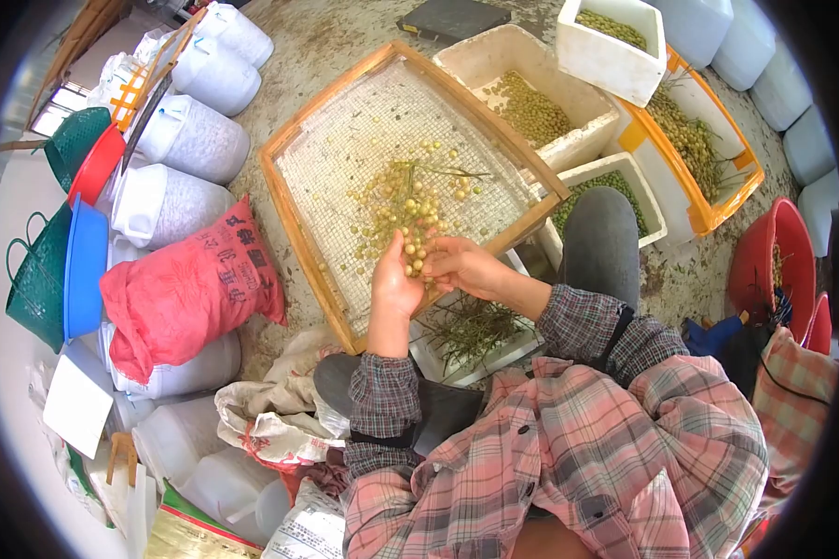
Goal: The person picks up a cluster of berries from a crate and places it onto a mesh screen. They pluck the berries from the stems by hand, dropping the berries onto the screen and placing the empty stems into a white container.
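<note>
Presently grasping a stemmed fruit cluster (418, 212) between the left hand (398, 279) and the right hand (471, 270), both with fingers closed on its near end, over the near edge of a wood-framed mesh sieve (331, 149). Just beyond the grip, loose yellow-green fruits (373, 219) scattered across the mesh. Below and right of the grip, past the wooden edge, green twigs (466, 331) in a white box (524, 345); farther right, small green fruits (625, 191) in a foam box (655, 212). Risky to tug hard here: liable to split a fruit or fling it over the frame, so near the edge. Easy, too, to lose fruits among the twigs through loosened fingers.
</note>
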`<state>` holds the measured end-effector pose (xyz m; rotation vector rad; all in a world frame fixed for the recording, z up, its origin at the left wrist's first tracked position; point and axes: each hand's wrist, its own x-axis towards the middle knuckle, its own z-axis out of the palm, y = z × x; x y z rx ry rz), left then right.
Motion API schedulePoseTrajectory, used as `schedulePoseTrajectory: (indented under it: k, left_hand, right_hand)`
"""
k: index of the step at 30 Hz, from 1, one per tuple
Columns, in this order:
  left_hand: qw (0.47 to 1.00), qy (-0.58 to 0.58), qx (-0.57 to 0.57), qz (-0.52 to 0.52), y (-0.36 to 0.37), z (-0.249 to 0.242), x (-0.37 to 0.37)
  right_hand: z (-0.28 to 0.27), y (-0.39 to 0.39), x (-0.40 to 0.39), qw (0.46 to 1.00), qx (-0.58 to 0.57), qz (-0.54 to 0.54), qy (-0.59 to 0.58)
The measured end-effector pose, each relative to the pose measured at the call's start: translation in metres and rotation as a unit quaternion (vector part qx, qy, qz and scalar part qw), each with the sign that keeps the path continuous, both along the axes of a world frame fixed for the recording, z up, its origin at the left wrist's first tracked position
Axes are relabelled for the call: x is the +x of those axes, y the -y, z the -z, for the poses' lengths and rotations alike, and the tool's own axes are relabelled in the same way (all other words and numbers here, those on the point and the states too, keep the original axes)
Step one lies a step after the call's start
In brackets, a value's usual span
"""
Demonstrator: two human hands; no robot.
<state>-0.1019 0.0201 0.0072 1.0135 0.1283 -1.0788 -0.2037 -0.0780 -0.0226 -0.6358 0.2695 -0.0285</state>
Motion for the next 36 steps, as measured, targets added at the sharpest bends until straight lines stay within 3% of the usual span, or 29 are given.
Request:
schedulePoseTrajectory:
  k: [2,5,8,18,21,23,27,36]
  left_hand:
    - [1.0,0.009,0.006,0.009,-0.003,0.002,0.001]
    - [0.984,0.126,0.118,0.044,-0.011,0.017,0.01]
    - [0.931,0.276,0.222,0.09,-0.018,-0.008,0.003]
    - [0.929,0.307,0.196,0.06,-0.021,0.002,0.002]
    - [0.953,0.256,0.158,0.044,-0.021,0.007,0.002]
    - [0.979,0.177,0.093,0.033,-0.021,0.01,0.004]
    - [0.988,0.137,0.073,0.007,-0.019,0.009,0.002]
    - [0.973,0.192,0.127,0.0,-0.024,0.015,0.006]
  right_hand:
    - [0.004,0.001,0.002,0.999,-0.039,-0.002,0.002]
    - [0.0,0.003,0.001,0.998,-0.054,0.01,-0.009]
    - [0.001,0.007,-0.001,0.996,-0.087,0.021,-0.026]
    - [-0.003,0.002,-0.001,0.954,-0.286,0.058,-0.066]
    - [-0.003,0.004,-0.002,0.993,-0.1,0.059,-0.03]
    - [-0.007,0.002,-0.004,0.997,-0.004,0.063,-0.045]
    - [-0.005,-0.006,-0.006,0.987,0.138,0.077,-0.032]
    - [0.002,-0.003,-0.013,0.991,0.104,0.014,0.081]
